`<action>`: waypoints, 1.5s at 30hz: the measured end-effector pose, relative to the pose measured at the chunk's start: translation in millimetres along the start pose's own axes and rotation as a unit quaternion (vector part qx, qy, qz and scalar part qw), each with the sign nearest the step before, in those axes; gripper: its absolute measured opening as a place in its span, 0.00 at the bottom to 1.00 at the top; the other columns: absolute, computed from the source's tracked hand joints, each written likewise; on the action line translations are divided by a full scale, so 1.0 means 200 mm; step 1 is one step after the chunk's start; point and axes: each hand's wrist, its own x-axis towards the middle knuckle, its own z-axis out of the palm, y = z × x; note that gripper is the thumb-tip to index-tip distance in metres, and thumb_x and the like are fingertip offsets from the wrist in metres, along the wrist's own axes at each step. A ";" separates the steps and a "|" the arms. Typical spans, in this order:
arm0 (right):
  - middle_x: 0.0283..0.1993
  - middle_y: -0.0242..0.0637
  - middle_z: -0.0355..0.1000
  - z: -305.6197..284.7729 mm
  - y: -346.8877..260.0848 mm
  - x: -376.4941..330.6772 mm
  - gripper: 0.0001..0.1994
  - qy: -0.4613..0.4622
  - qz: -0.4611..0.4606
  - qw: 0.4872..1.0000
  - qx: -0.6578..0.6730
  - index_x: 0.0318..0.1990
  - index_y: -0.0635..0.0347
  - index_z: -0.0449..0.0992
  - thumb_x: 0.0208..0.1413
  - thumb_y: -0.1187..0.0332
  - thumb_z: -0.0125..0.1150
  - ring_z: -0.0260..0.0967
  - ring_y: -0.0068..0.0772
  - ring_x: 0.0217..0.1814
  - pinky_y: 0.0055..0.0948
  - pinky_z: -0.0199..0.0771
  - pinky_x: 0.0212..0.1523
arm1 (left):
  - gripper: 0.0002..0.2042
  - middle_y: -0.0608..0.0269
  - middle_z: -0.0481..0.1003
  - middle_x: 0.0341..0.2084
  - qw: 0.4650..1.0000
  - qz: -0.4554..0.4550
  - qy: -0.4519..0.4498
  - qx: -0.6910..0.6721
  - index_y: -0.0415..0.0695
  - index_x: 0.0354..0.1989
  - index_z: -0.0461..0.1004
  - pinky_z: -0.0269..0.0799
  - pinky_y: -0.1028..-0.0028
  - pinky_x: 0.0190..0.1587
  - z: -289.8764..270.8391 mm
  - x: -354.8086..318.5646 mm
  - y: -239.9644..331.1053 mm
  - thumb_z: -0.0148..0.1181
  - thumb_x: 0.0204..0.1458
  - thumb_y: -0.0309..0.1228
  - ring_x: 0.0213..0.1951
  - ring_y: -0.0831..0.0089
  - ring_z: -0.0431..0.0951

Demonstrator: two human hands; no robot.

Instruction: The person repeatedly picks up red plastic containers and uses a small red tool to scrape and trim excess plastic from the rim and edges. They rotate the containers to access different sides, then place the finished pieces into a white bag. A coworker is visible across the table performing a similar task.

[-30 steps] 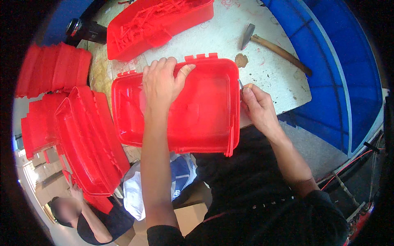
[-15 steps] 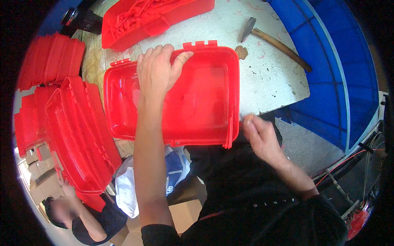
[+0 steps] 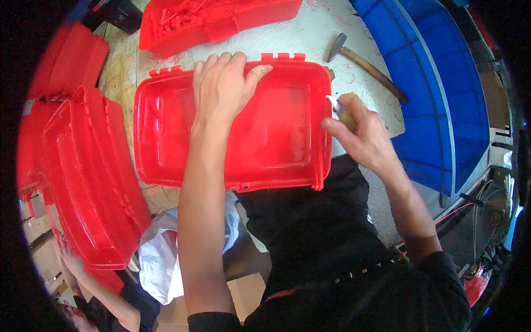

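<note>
Evidently, the shallow rectangular red plastic tray [image 3: 276,130] lies at the centre of the frame, its lower edge close to the person's black shirt [image 3: 315,216]. The left hand [image 3: 221,97] has its grip clamped over the tray's upper rim, fingers bent across it. At the tray's right edge, the right hand [image 3: 369,141] closes its grip on a small tool with a pale curved tip and yellowish handle [image 3: 347,120]; I cannot tell whether that thumb touches the rim. If the tip is sharp, a slip could nick the thumb or score the tray's wall. Loosened left fingers could let the tray twist, since its lower edge seems to overhang the whitish scuffed table [image 3: 276,41].
</note>
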 end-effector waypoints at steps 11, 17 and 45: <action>0.24 0.33 0.70 -0.03 0.02 -0.42 0.08 -0.146 0.065 0.981 0.112 0.38 0.59 0.73 0.56 0.69 0.66 0.69 0.24 0.25 0.29 0.69 0.26 | 0.24 0.54 0.80 0.30 1.000 -0.009 0.002 -0.011 0.41 0.34 0.81 0.66 0.59 0.43 0.01 0.00 -0.01 0.61 0.54 0.54 0.37 0.59 0.77; 0.29 0.42 0.74 0.09 0.03 -0.30 0.14 -0.052 -0.121 0.989 0.070 0.48 0.59 0.74 0.55 0.71 0.66 0.75 0.35 0.27 0.32 0.74 0.31 | 0.29 0.53 0.78 0.33 0.997 -0.035 -0.061 -0.013 0.39 0.35 0.80 0.66 0.57 0.48 -0.02 0.02 0.00 0.58 0.54 0.59 0.41 0.57 0.76; 0.57 0.41 0.71 -0.14 0.48 -0.01 0.17 0.114 -0.034 0.986 0.117 0.61 0.65 0.69 0.69 0.68 0.49 0.67 0.32 0.59 0.32 0.65 0.62 | 0.15 0.53 0.75 0.51 0.982 -0.052 0.034 -0.178 0.47 0.44 0.77 0.70 0.61 0.56 -0.57 -1.21 0.17 0.59 0.46 0.32 0.54 0.63 0.74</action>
